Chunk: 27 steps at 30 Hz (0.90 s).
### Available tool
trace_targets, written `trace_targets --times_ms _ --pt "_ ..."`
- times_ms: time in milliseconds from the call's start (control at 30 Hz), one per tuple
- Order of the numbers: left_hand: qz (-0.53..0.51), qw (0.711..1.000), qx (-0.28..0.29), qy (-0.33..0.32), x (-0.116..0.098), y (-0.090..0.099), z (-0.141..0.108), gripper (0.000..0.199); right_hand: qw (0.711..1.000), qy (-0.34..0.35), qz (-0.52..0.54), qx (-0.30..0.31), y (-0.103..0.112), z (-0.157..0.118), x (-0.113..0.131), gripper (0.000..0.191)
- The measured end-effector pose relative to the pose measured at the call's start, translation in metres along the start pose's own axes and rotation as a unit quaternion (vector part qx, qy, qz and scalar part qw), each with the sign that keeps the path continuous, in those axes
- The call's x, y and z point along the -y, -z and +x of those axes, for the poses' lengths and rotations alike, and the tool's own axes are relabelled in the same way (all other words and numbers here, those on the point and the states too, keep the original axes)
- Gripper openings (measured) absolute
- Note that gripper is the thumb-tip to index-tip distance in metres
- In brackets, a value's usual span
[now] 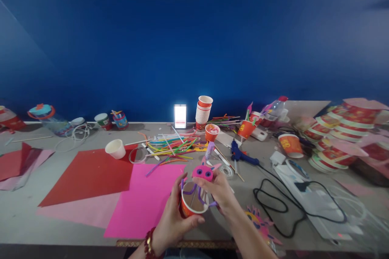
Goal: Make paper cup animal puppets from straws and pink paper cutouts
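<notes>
My left hand (176,212) is wrapped round an orange-red paper cup (189,211) whose open mouth faces up toward me. Between the fingers of my right hand (223,190) is a pink craft figure (203,173) with two dark googly eyes and pointed ears. Purple pipe-cleaner limbs (199,194) hang from the figure over and into the cup's mouth. A thin stick-like piece shows inside the cup; where it is attached I cannot tell. Part of the cup's wall is covered by my left fingers.
Pink paper (142,202) and red paper (88,174) lie at left, near a white cup (115,149). Several pipe cleaners (173,145) spread behind my hands. A blue glue gun (243,155) with a black cord, a power strip (313,198) and stacked paper bowls (349,129) occupy the right.
</notes>
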<state>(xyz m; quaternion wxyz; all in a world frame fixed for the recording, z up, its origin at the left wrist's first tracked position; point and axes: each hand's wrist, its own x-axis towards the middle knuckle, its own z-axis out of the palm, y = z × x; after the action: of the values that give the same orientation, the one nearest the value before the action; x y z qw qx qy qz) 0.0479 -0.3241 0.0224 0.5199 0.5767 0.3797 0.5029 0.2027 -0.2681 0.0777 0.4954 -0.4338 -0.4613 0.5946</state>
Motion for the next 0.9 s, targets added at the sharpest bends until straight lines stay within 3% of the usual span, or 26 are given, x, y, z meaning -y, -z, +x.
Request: trace_targets --times_ms 333,633,900 --pt "-0.051 0.999 0.011 -0.002 -0.006 0.004 0.006 0.104 1.000 -0.007 0.015 -0.009 -0.002 0.002 -0.001 0.044" --pt "-0.053 0.998 -0.013 0.024 -0.014 0.003 0.010 0.106 0.996 -0.013 0.045 0.079 0.006 0.003 0.011 0.043" --pt "-0.036 0.999 -0.017 0.019 -0.003 0.004 0.009 0.105 0.999 -0.031 -0.007 0.036 0.001 0.008 0.007 0.037"
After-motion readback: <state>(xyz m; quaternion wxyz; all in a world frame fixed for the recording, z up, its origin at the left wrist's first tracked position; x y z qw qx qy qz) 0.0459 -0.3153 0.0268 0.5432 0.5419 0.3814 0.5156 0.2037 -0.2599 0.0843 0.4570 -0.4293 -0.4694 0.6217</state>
